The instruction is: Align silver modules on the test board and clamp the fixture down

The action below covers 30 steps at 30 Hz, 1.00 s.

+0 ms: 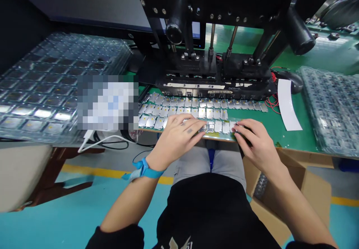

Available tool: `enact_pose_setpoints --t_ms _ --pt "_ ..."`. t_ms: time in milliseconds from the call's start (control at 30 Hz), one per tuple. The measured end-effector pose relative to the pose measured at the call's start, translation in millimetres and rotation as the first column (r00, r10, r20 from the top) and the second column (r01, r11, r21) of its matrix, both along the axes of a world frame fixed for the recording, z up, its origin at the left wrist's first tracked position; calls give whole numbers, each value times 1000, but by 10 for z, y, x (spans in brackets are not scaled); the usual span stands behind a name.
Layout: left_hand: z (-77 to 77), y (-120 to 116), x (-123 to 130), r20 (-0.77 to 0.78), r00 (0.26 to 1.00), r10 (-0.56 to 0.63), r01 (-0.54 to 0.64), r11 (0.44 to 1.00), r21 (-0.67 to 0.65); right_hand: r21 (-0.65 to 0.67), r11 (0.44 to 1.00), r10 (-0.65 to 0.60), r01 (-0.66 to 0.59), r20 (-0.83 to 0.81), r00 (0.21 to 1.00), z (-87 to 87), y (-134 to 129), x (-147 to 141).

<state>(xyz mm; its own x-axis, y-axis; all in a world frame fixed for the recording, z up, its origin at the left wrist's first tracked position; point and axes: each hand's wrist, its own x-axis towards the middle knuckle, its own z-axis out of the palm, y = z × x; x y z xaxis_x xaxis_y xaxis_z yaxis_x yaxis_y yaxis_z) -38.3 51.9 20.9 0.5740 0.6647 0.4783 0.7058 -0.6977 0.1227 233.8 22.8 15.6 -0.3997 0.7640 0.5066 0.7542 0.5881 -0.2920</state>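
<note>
Just below centre, left hand (179, 137) and right hand (256, 141) touch metal-faced modules (226, 127), grip unclear; probably light, stiff, fragile: hold by edges.

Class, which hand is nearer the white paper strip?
Right. The right hand is just left of the white paper strip; the left hand is farther left.

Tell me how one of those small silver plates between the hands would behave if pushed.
The silver plate looks thin and flat, so it would probably slide rather than roll. Its shiny, metallic face suggests it is stiff, perhaps slippery.
</note>
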Motion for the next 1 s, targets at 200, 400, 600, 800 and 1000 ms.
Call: enact_pose_setpoints --t_ms 200,400,600,800,1000 --pt "-6 10 -32 46 999 -5 2 998 56 -4 995 96 -96 60 994 66 56 -311" --pt "12 48 -105 -3 997 -77 77 996 46 -31 983 181 -179 170 969 52 179 -537" --pt "-6 28 -173 -16 985 -169 169 986 0 11 974 221 -225 157 963 26 162 -524" --pt "3 30 -152 162 977 -137 135 991 24 89 968 228 -233 63 972 43 148 -537" --pt "71 197 -47 73 993 -88 94 992 -80 -63 996 56 -61 -78 995 104 295 -654"
